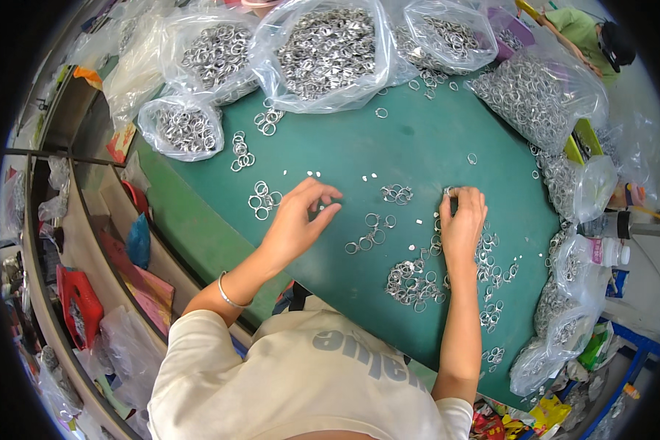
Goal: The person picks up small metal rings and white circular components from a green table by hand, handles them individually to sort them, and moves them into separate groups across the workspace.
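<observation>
Silvery metal rings lie in small groups on a green tabletop (330, 139). My left hand (298, 214) hovers over the left part of the table, thumb and curled fingers apart with nothing held. Beside it lies a cluster of rings (262, 200). At the right, my right hand (463, 220) pinches a ring (448, 191) at its fingertips. A denser pile of rings (412, 284) sits nearer to me, left of my right forearm. Between my hands are a small ring group (397, 193), a looser one (369, 233) and tiny white pieces (369, 177).
See-through bags full of rings, including a large bag (326, 55) and a right-hand bag (528, 99), line the far and right edges. Wooden shelving (110, 242) with bags and a red container (77, 304) stands left. Another person (587, 40) is at the far right.
</observation>
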Motion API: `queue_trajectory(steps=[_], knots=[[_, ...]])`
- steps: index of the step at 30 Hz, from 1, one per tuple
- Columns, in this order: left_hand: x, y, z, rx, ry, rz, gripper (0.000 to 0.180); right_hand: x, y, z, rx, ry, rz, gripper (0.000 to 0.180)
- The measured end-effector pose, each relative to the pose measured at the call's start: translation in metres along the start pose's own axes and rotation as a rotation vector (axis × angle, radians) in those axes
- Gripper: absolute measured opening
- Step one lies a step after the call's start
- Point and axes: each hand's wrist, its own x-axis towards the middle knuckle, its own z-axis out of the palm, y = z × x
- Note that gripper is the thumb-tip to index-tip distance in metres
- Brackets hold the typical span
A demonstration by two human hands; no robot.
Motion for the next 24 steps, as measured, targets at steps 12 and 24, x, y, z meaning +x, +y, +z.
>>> queue_trajectory(steps=[12,24], knots=[[-0.066,-0.057,-0.042,-0.065,0.613,-0.167,0.024,-0.005,-0.168,0.037,0.449,-0.226,-0.463,0.016],[-0.059,-0.053,-0.045,-0.689,0.203,-0.173,0.026,-0.021,-0.124,-0.018,0.681,-0.457,0.005,0.02]])
